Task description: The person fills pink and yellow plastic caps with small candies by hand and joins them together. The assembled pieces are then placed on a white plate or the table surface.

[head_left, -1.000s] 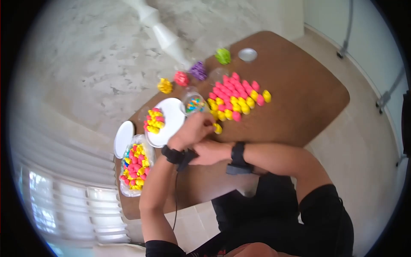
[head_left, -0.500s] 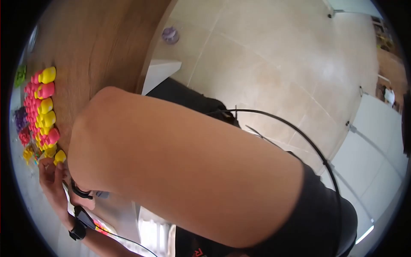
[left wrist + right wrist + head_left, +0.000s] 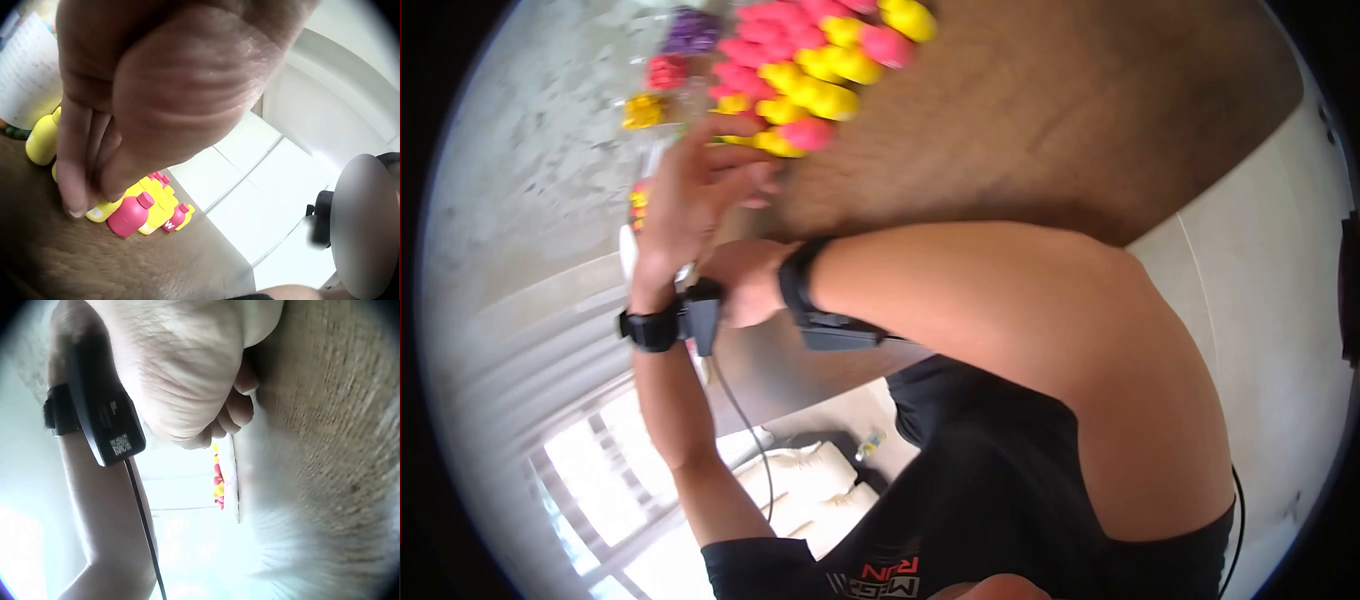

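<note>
Small capped bottles in pink and yellow stand in close rows on the brown table. My left hand reaches over the near end of these rows, its thumb and fingers apart in the head view. In the left wrist view its fingertips are right at a yellow bottle, beside a pink bottle; I cannot tell whether they touch it. Low over the table, below the left wrist, is my right hand. Its fingers curl loosely, with nothing visible in them.
Purple, red and yellow bundles lie along the far left side. A sheet of paper with writing shows behind the bottles. A cable runs from the left wrist device.
The head view has swung away and back, and now sits closer over the bottle rows. The yellow bottle at the left fingertips earlier no longer shows between them.
</note>
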`<state>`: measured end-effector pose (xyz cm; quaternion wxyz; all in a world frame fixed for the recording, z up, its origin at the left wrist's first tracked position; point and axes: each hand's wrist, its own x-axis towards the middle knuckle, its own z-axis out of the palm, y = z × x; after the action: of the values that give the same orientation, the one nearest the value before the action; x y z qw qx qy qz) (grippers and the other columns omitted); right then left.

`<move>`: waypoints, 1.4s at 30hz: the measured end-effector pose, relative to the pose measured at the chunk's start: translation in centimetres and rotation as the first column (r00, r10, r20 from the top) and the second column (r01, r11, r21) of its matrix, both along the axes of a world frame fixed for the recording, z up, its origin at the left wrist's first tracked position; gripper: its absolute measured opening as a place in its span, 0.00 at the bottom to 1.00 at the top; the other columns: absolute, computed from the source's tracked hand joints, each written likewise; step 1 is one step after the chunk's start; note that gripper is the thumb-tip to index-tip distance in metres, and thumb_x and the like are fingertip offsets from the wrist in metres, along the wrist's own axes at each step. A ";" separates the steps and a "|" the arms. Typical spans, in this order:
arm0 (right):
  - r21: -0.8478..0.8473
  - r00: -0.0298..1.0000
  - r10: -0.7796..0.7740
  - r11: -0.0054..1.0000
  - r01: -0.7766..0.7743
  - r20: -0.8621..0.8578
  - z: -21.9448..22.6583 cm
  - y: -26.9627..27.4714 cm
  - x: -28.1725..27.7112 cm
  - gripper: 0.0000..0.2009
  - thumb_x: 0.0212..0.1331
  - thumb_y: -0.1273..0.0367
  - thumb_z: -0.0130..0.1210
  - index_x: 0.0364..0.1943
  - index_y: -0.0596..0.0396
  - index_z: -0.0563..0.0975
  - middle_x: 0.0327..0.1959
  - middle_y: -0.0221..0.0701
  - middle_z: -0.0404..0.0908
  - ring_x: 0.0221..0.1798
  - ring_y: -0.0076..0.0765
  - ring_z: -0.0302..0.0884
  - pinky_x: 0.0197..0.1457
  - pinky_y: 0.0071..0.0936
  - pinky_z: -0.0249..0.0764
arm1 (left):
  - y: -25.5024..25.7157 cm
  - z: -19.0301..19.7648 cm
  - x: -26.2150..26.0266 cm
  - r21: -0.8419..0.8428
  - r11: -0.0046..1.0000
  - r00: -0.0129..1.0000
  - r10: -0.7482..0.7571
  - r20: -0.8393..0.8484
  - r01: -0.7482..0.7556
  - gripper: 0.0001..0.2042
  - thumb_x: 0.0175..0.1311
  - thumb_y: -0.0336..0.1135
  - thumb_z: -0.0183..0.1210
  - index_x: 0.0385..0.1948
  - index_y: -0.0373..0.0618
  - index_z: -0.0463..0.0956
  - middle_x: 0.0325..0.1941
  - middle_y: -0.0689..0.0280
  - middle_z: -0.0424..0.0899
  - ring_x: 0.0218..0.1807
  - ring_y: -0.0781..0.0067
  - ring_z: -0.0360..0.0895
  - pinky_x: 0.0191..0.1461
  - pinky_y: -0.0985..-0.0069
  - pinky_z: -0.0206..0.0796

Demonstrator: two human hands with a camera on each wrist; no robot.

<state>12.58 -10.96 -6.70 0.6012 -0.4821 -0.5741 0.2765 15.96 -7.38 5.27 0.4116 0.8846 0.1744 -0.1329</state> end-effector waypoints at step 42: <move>-0.271 0.973 -0.117 0.961 0.061 -0.198 3.2 -3.3 0.5 0.10 0.70 0.67 0.62 0.34 0.61 0.81 0.24 0.24 0.79 0.26 0.14 0.74 0.30 0.19 0.71 | 10.9 -4.0 -14.9 -0.032 0.864 0.649 0.401 0.647 -0.502 0.13 0.62 0.30 0.69 0.42 0.34 0.76 0.36 0.59 0.84 0.38 0.69 0.83 0.41 0.71 0.76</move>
<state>13.08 -14.21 -3.47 0.6017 -0.5508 -0.4424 0.3726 1.07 3.51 1.22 0.3978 0.8327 0.2498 0.2932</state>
